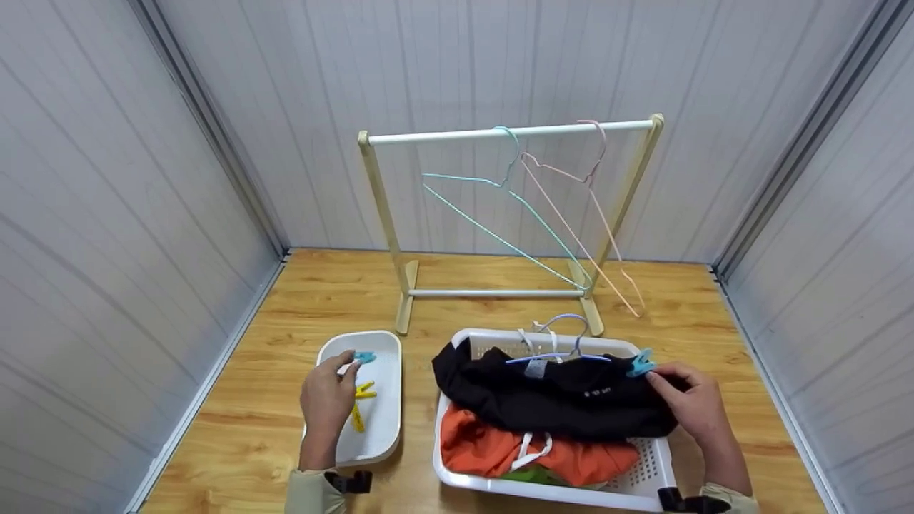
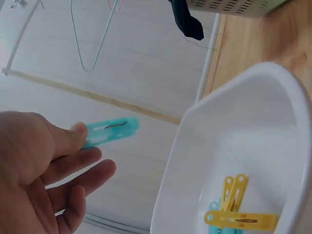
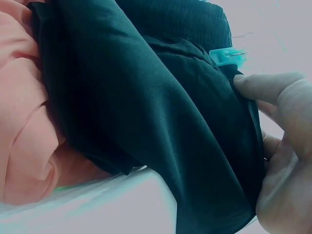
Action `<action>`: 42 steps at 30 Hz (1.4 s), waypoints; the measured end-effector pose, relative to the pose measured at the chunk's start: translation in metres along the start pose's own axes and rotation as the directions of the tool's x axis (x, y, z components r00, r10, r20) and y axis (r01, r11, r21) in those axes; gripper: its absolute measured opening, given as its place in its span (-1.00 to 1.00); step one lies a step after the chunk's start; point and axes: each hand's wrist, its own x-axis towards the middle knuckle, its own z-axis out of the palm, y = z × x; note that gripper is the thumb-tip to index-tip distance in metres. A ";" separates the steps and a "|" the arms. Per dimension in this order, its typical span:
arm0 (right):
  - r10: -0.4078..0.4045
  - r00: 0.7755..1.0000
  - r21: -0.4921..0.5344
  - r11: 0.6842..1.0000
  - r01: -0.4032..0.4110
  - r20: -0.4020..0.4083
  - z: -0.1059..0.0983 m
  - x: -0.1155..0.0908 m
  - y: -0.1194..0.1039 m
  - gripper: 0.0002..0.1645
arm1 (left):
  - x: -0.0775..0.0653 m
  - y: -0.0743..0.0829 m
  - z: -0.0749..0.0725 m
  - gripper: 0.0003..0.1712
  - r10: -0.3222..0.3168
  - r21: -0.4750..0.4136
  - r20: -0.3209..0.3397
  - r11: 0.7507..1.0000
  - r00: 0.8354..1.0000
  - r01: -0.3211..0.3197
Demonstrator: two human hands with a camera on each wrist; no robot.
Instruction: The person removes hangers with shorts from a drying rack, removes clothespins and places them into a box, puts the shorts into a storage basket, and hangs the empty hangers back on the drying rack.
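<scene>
Above the white tray, my left hand point(image 1: 330, 400) pinches a light-blue clothespin point(image 2: 112, 130) between thumb and forefinger. Yellow clothespins point(image 2: 241, 220) lie in the tray point(image 1: 385, 428), with a blue one partly under them in the left wrist view. My right hand point(image 1: 696, 400) grips the edge of black elastic-waist pants point(image 1: 543, 400), thumb in front and other fingers partly hidden behind. Just beside that thumb, a blue clothespin point(image 1: 642, 363) is clipped at the waistband. A purple hanger point(image 1: 564, 316) lies along the waistband, its hook upward.
The pants lie over a white basket point(image 1: 557, 489) with an orange garment point(image 1: 478, 446) and something green point(image 1: 535, 475) in it. Behind stands a rack point(image 1: 443, 135), from which a teal hanger point(image 1: 485, 227) and a pink hanger point(image 1: 564, 218) hang. Pale panel walls enclose the wooden floor.
</scene>
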 end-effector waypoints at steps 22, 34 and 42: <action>0.027 0.999 -0.013 1.000 -0.027 0.039 -0.002 0.000 -0.004 -0.87 | 0.002 -0.008 0.003 -0.71 -0.150 -0.060 0.072 0.986 0.986 0.154; -0.031 0.999 -0.029 0.999 0.032 0.021 0.001 0.010 0.023 -0.88 | 0.001 0.006 0.000 -0.90 -0.051 -0.107 0.058 0.993 0.997 0.057; 0.013 0.998 -0.152 0.988 -0.003 0.065 -0.007 0.004 0.041 -0.82 | -0.005 0.017 0.002 -0.92 0.028 -0.134 0.100 0.991 0.995 -0.014</action>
